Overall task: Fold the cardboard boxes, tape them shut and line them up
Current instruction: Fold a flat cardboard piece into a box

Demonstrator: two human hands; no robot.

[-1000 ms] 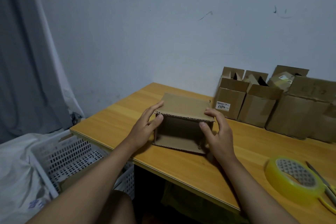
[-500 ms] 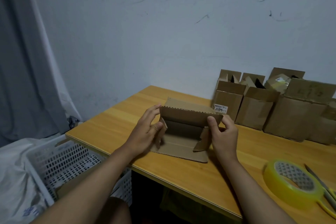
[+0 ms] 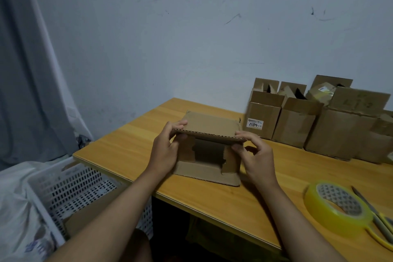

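A small brown cardboard box (image 3: 209, 125) lies on its side on the wooden table (image 3: 131, 144), its open end facing me. Both short side flaps are folded inward and the bottom flap lies flat on the table. My left hand (image 3: 164, 151) pinches the left end of the top flap's edge. My right hand (image 3: 254, 155) pinches the right end of the same flap, holding it level. A roll of yellowish clear tape (image 3: 337, 204) lies at the near right of the table.
Several folded cardboard boxes (image 3: 295, 121) with open tops stand in a row against the wall at the back right. Scissors (image 3: 376, 217) lie beside the tape. A white perforated plastic basket (image 3: 70, 187) sits below the table's left edge, and a grey curtain (image 3: 27, 70) hangs at the left.
The two short side flaps have been folded inward. Both hands moved up to the top flap's edge and raised it to level.
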